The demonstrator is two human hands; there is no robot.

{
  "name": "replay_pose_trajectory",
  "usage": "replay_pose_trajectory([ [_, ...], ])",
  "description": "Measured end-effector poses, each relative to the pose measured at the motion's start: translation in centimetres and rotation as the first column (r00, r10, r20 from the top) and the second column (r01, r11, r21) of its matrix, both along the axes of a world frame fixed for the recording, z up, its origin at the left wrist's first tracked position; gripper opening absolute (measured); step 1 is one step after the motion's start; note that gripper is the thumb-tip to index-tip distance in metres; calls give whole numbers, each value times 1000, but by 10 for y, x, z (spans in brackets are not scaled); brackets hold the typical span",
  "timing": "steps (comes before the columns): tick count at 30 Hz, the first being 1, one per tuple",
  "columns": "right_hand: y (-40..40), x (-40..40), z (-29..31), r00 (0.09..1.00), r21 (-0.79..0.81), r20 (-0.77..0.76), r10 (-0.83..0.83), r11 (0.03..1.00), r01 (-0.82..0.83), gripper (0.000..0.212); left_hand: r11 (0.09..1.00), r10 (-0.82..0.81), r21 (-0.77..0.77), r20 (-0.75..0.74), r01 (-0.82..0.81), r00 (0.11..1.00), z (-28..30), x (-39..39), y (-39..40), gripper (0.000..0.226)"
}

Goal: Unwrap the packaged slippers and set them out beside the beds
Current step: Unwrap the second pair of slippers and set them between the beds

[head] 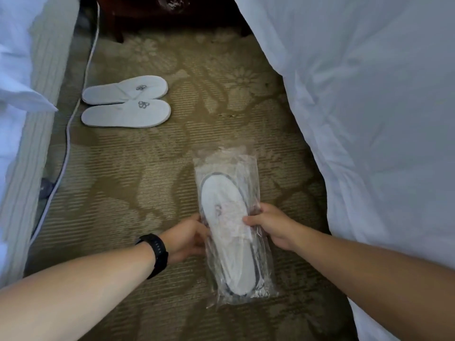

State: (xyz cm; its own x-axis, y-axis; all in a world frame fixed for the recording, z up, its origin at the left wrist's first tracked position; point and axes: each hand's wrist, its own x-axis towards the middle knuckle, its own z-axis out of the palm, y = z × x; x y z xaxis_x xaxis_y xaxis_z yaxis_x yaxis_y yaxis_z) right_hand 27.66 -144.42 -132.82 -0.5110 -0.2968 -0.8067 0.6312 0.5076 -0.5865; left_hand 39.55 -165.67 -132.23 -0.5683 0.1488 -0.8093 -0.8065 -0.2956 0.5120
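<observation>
Both hands (189, 238) (270, 225) gripping wrapped slippers (227, 232) — logo blurred, left fingers (200, 219) half hidden

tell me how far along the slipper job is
Done: one unwrapped pair lies on the carpet by the left bed. In hand: the left hand and right hand grip a wrapped pair, plastic apparently still closed. Left: open it and set that pair beside the right bed.

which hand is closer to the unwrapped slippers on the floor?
Left. The left hand grips the packet's left edge, on the side of the unwrapped slippers by the left bed. The right hand grips the packet's right edge, farther from them.
</observation>
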Motion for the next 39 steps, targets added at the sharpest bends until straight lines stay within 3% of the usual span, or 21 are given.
replay_pose_trajectory([
  [3, 4, 2, -12, 998, -57, 48, -28, 998, 31, 24, 999, 19, -45, 38, -17, 999, -7, 5, -6, 83],
  [5, 6, 4, -17, 997, -82, 55, -49, 995, 53, 31, 996, 8, -86, 50, -3, 999, -11, 7, -10, 72],
  [8, 7, 7, -25, 992, -108, 61, -108, 988, 114, 18, 996, 34, -89, 107, -24, 994, -16, 15, -15, 46],
  [12, 6, 10, -29, 991, -152, 84, -104, 982, 116, 30, 996, 27, -83, 87, -20, 996, -16, 21, -11, 41],
  [23, 30, -11, -36, 996, 119, -83, -37, 992, 47, 22, 963, 136, -243, 75, -114, 988, -10, 40, -49, 47],
  [32, 3, 11, -39, 1000, 90, -29, -12, 996, 15, 27, 981, 182, -57, -38, -184, 982, 2, 46, -47, 49],
  [39, -6, 47, -40, 993, 171, -86, 85, 983, -69, 22, 989, 82, -118, -28, -85, 996, 4, 33, -19, 47],
])
